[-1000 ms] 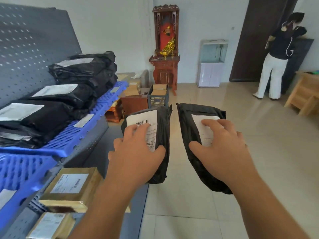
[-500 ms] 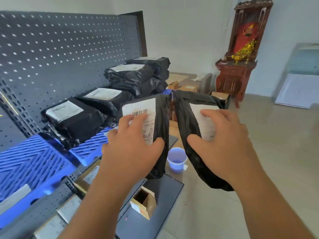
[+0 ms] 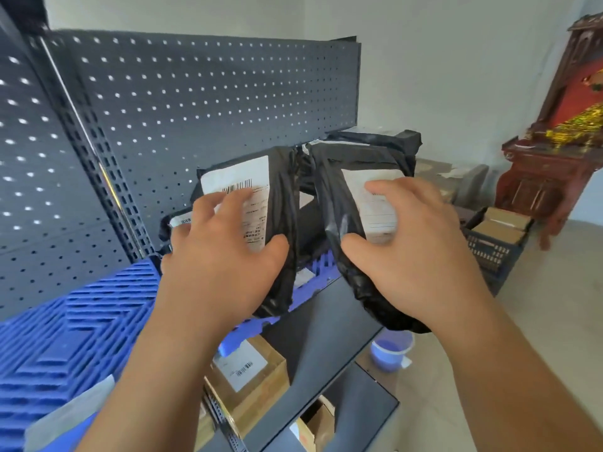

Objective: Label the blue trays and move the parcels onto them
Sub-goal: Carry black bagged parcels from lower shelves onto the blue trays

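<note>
Hiding behind the parcels: more black bags (image 3: 391, 141) on the tray's far end, mostly covered
Left hand (image 3: 225, 256): fingers spread over a white barcode label, thumb hooked round the left parcel (image 3: 282, 197), gripping it
Right hand (image 3: 421, 256): grips the right parcel (image 3: 336, 197) likewise; label print too blurred to read
Parcels: crinkled black plastic, side by side, held just before the blue tray (image 3: 65, 337)
Shelf: ribbed tray against a grey pegboard (image 3: 195, 109)
Below: cardboard box (image 3: 272, 381); perhaps a lilac cup (image 3: 390, 352) on the pale floor (image 3: 538, 321)
</note>
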Available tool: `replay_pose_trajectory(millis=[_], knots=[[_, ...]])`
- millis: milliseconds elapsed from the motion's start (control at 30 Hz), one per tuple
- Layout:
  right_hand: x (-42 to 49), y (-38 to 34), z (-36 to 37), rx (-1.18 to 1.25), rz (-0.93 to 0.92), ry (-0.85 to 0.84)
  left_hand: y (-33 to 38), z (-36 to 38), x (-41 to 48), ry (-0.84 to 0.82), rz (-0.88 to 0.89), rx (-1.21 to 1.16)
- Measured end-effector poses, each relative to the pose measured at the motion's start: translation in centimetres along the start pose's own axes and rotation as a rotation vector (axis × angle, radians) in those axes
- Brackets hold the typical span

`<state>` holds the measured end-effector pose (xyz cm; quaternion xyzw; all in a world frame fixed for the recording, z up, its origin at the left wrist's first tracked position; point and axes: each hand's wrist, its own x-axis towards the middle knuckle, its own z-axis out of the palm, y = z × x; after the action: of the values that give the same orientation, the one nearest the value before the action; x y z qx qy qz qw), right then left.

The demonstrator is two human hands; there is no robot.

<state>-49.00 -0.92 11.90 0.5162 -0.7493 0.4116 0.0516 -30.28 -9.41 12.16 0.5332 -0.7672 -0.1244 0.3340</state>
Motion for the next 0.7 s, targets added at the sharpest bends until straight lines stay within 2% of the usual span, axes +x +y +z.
replay_pose_trajectory(millis=[100,267,700], knots=[[2.6,-0.6,1.8,0.024,-0.061,0.03,-1.4,-0.7,2.1,0.044,-0.022,0.011],[6.9,-1.7,4.6,0.059,-0.131,-0.011,-3.5,-1.2,4.4,0.085,-0.098,0.073],[16.5,-1.5,10.8,0.123,-0.276,-0.272,-2.7,1.3,9.0,0.106,-0.354,0.278]])
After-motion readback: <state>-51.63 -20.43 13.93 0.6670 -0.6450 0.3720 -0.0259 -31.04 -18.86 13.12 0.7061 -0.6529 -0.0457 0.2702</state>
